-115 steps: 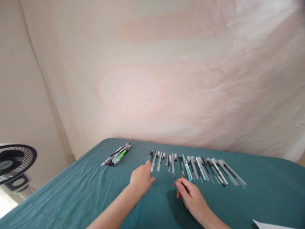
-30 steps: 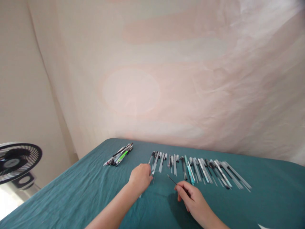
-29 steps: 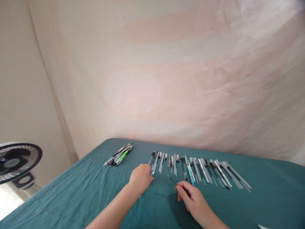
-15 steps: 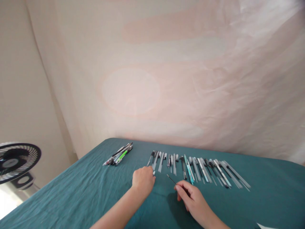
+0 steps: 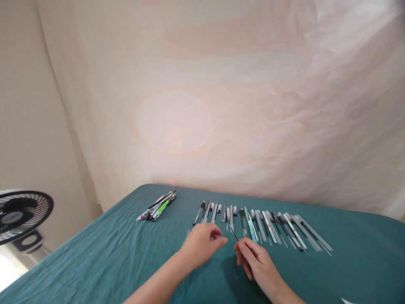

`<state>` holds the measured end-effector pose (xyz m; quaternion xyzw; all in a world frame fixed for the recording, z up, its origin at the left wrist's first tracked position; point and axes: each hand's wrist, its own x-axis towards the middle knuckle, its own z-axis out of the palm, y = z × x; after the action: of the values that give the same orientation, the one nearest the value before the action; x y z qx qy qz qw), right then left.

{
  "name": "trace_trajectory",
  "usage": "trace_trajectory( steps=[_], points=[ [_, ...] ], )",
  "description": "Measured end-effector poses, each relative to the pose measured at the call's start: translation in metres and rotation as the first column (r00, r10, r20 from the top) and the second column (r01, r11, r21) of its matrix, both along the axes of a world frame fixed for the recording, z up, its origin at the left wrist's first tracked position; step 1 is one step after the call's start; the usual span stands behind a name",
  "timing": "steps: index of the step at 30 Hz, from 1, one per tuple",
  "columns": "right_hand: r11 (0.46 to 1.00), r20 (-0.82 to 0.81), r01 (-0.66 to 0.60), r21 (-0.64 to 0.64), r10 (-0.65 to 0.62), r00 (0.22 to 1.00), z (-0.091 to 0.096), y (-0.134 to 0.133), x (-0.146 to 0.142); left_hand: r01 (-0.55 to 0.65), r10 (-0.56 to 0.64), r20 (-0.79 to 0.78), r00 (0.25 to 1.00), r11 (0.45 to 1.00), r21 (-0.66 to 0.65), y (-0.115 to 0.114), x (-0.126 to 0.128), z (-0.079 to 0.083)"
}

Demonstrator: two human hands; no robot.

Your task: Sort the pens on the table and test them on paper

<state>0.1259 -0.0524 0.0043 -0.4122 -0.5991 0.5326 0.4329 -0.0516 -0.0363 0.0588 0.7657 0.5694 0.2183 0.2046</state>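
My right hand [image 5: 253,259] pinches a thin dark pen refill [image 5: 233,232], its tip pointing up and to the left. Beside it, my left hand [image 5: 204,242] is open, thumb and fingers apart with nothing visible between them. A clear tube [image 5: 186,235], apparently a pen barrel, lies on the cloth and is partly hidden by the left hand. Just beyond both hands runs a row of pen parts, among them a black-capped clear pen [image 5: 198,213], a turquoise pen [image 5: 252,228] and a white barrel [image 5: 295,231].
A heap of pens [image 5: 155,207] with a bright green one [image 5: 162,207] lies at the back left of the green-clothed table [image 5: 120,253]. Off the left edge stands a black fan [image 5: 23,215]. A pale sheet [image 5: 202,126] hangs behind. Something white [image 5: 346,301] shows at the bottom right.
My left hand has opened and shifted right toward the right hand. The clear tube now shows on the cloth at its left. My right hand has moved slightly right, still pinching the refill.
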Motion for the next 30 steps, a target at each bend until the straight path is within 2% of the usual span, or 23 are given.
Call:
trace_trajectory(
  steps=[2,4,7,11,14,17,19,22,26,30],
  points=[
    [1.0,-0.015,-0.007,0.002,0.007,1.0,0.003,-0.001,-0.001,0.101,-0.069,0.29,0.954,0.99,-0.098,-0.002,0.01,-0.007],
    [1.0,-0.009,-0.017,0.009,0.017,1.0,0.004,-0.003,-0.003,0.141,-0.053,0.484,0.874,0.979,-0.146,-0.003,0.019,-0.014],
    [0.999,0.005,-0.032,0.002,0.032,0.999,0.004,-0.003,-0.005,0.126,-0.009,0.592,0.806,0.979,-0.157,-0.002,0.025,-0.019],
    [0.999,-0.01,-0.034,-0.033,0.034,0.999,0.003,-0.002,-0.006,0.059,0.024,0.617,0.786,0.992,-0.114,0.009,0.013,-0.009],
    [0.998,-0.025,-0.035,-0.061,0.034,0.999,0.003,-0.003,-0.005,-0.028,0.072,0.544,0.836,0.996,-0.088,0.02,-0.005,0.001],
    [0.997,-0.014,-0.038,-0.067,0.038,0.999,0.004,-0.004,-0.004,-0.063,0.088,0.29,0.953,0.994,-0.094,0.026,-0.022,0.003],
    [0.997,0.001,-0.042,-0.062,0.042,0.999,0.003,-0.005,-0.004,-0.082,0.098,0.137,0.986,0.99,-0.116,0.026,-0.029,0.001],
    [0.998,0.021,-0.045,-0.053,0.046,0.999,0.002,-0.004,-0.003,-0.119,0.124,0.031,0.992,0.986,-0.119,0.024,-0.031,-0.006],
    [0.998,0.041,-0.055,-0.044,0.056,0.998,0.002,-0.002,-0.003,-0.182,0.177,-0.086,0.98,0.982,-0.056,0.022,-0.027,-0.013],
    [0.997,0.037,-0.067,-0.044,0.069,0.997,0.002,-0.002,-0.002,-0.22,0.218,-0.165,0.962,0.975,0.006,0.019,-0.026,-0.012]
  ],
)
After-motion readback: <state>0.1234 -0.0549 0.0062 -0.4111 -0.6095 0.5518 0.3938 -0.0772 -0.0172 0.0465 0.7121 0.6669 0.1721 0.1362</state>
